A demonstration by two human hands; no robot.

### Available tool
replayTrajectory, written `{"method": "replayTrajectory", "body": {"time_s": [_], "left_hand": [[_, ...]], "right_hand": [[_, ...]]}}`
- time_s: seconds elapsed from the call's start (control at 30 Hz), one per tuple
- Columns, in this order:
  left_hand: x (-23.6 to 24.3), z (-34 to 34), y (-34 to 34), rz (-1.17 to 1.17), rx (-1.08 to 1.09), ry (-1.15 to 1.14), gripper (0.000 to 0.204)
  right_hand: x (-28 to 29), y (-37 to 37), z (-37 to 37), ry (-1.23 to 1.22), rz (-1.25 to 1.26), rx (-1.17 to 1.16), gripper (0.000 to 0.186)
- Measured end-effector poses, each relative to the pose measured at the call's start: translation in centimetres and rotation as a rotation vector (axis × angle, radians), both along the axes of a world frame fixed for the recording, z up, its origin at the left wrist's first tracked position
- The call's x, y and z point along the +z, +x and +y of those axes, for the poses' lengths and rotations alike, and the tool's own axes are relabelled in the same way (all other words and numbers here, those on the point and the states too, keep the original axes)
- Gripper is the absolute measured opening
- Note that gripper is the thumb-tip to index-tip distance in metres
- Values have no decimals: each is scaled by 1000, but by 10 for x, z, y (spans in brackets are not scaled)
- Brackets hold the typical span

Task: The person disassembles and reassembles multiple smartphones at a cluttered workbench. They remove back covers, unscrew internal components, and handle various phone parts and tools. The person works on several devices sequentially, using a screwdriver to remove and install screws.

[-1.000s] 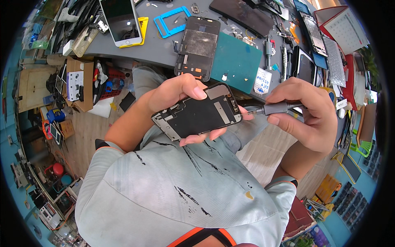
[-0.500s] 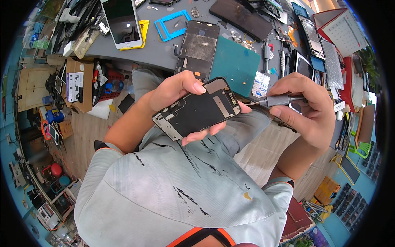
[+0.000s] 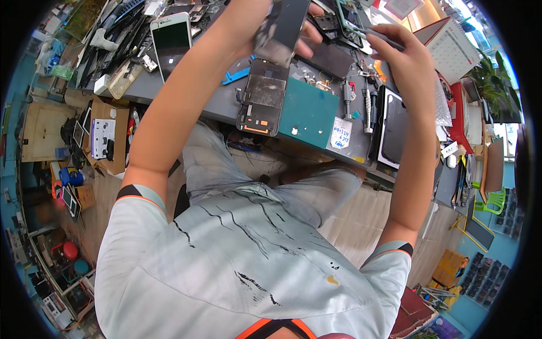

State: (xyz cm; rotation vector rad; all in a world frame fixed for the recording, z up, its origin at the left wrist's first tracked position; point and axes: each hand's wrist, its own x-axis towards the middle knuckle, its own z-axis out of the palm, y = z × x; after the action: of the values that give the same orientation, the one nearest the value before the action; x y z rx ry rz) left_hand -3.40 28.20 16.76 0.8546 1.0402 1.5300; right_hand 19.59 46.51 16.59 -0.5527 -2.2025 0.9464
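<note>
My left hand (image 3: 252,20) is raised at the top of the view, closed around a phone screen (image 3: 285,28). The screen is tilted and slightly blurred, and several fingertips show past its right edge. To the right, my right hand (image 3: 402,48) pinches a slim grey tool (image 3: 385,38) between thumb and fingers. Its tip points left toward the cluttered far part of the bench; its exact kind is hard to make out. Below the screen lies an opened phone back (image 3: 264,96), dark with a worn grey patch, beside a green mat (image 3: 307,113).
Two screwdrivers (image 3: 346,99) lie right of the mat, next to a dark phone frame (image 3: 392,130). A handwritten label (image 3: 341,133) sits at the mat's corner. At left rests a white phone (image 3: 172,42) by a blue frame (image 3: 237,75). A desk calendar (image 3: 451,48) stands far right.
Both hands have moved from above my lap up and forward over the bench. The phone screen went along in my left hand, while my right hand's tool has moved away from it.
</note>
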Motion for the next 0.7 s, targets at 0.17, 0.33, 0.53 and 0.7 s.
{"method": "replayTrajectory", "body": {"time_s": [0.17,0.33,0.53,0.7], "left_hand": [[-10,79,-18,-17,142,-22,59],[-37,133,-57,-23,78,19,56],[-40,148,-63,11,155,-23,42],[-48,158,-68,3,194,-26,38]], "right_hand": [[-20,-53,57,155,-81,-63,36],[-37,-105,91,213,-61,-83,33],[-48,-131,106,320,-93,-146,35],[-50,-135,111,209,-125,-150,36]]}}
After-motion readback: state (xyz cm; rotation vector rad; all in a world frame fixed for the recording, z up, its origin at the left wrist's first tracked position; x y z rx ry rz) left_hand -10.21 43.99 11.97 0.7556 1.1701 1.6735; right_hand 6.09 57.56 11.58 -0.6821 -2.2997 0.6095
